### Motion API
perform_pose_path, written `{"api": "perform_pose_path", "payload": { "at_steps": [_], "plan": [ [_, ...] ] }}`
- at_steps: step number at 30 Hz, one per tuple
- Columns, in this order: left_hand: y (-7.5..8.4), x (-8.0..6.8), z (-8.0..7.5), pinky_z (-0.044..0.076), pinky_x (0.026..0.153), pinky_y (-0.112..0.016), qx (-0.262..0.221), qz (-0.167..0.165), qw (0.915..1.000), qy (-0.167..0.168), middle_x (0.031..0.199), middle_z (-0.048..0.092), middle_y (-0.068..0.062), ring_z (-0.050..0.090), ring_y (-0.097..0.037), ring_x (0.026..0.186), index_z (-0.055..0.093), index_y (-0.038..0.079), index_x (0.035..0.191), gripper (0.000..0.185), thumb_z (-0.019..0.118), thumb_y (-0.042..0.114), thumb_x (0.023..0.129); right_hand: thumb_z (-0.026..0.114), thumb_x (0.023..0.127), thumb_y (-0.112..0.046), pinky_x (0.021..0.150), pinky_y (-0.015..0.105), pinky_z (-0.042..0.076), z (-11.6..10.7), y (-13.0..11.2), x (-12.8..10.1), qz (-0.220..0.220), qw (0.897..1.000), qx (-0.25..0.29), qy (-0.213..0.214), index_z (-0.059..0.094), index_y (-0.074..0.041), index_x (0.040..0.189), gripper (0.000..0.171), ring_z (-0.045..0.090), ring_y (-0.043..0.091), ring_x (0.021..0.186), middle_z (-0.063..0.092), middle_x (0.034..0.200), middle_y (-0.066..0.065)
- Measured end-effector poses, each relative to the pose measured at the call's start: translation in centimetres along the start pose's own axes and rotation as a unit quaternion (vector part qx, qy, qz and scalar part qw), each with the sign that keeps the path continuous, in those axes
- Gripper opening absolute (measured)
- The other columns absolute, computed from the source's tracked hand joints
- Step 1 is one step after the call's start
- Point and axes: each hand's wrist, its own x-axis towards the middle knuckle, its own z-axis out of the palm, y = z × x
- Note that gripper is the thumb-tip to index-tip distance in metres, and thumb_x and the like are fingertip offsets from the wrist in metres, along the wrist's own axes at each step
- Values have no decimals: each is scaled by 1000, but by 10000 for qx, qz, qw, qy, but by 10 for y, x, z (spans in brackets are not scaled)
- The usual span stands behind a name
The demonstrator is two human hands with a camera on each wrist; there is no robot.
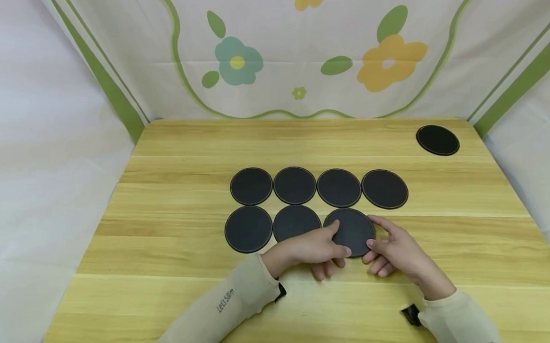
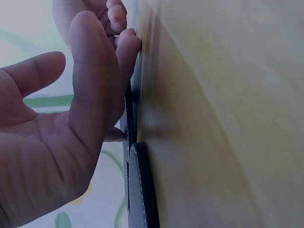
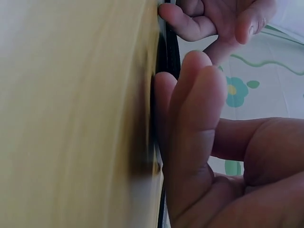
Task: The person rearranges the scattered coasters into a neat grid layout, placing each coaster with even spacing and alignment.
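Observation:
A black round coaster (image 1: 356, 230) with a thin stitched rim lies flat on the wooden table, at the right end of the nearer row. My left hand (image 1: 315, 247) reaches over the near left part of it, its thumb above the top and its index fingertip at the near edge. From the other side, my right hand (image 1: 402, 254) touches the right edge with index finger and thumb. In the left wrist view, the left hand (image 2: 71, 114) has mostly straight fingers low beside the tabletop. The right hand (image 3: 204, 152) also extends its fingers along the table in its own wrist view.
Left of that coaster lie a partly covered coaster (image 1: 296, 221) and another coaster (image 1: 248, 229). Behind them runs a row of several coasters, including a rightmost one (image 1: 385, 189). A separate coaster (image 1: 437, 140) sits at the table's far right corner. Flowered cloth (image 1: 278, 90) hangs behind.

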Motion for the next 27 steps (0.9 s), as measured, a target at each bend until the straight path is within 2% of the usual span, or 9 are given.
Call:
{"api": "perform_pose_path", "payload": {
  "at_steps": [7,19,23,27],
  "plan": [
    [2,-3,0,55,48,-34,200,-8,9997,170,93,73,-5,63,-20,58,-3,2,161,88,60,24,104,54,102,-5,51,39,58,3,-2,0,-1,9999,21,-118,7,-2,162,76,69,28,57,71,81,20],
    [3,1,0,55,49,-34,232,73,9997,73,94,72,-6,63,-20,59,-3,4,161,88,60,25,103,54,103,-6,53,39,59,2,-4,-3,-68,9999,43,-144,5,-2,161,76,69,28,59,71,82,21],
    [6,1,0,57,54,-34,41,377,9990,-216,96,73,-7,64,-20,62,5,8,163,82,60,23,104,53,103,-7,54,39,59,2,-4,-4,-147,9996,11,-237,3,-3,161,77,69,27,59,70,82,21],
    [12,2,-1,58,59,-33,-17,912,9947,-466,97,73,-9,64,-20,64,31,7,159,61,58,17,105,53,103,-7,54,40,59,2,-8,-6,-345,9986,-217,-327,5,-2,161,75,67,29,59,68,82,21]
  ]
}}
